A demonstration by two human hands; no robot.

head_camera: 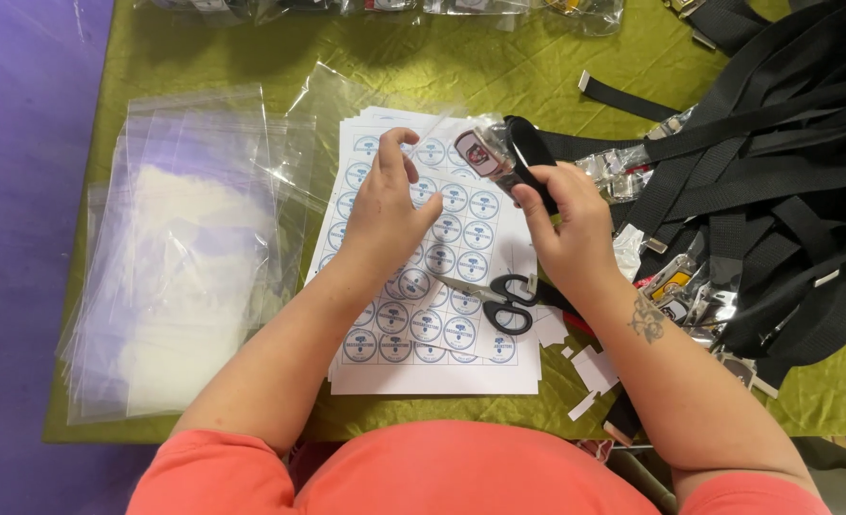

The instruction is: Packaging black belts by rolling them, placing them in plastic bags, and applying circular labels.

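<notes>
Step in hand, likely: bagging folded black lanyard. Right hand grip closed on lanyard; left hand pinches clear sleeve over sticker sheet. Next calls for keeping sleeve mouth open.

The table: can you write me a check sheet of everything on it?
Surface: table under a green cloth.
Job's things: sticker sheets; folded black strap with a bagged tag.
Clutter: clear bags, scissors, pile of black straps, paper scraps.
Hands: left hand pinches a clear bag over the stickers; right hand holds the strap.
Cables: nothing seen.
Surroundings: purple floor.
</notes>
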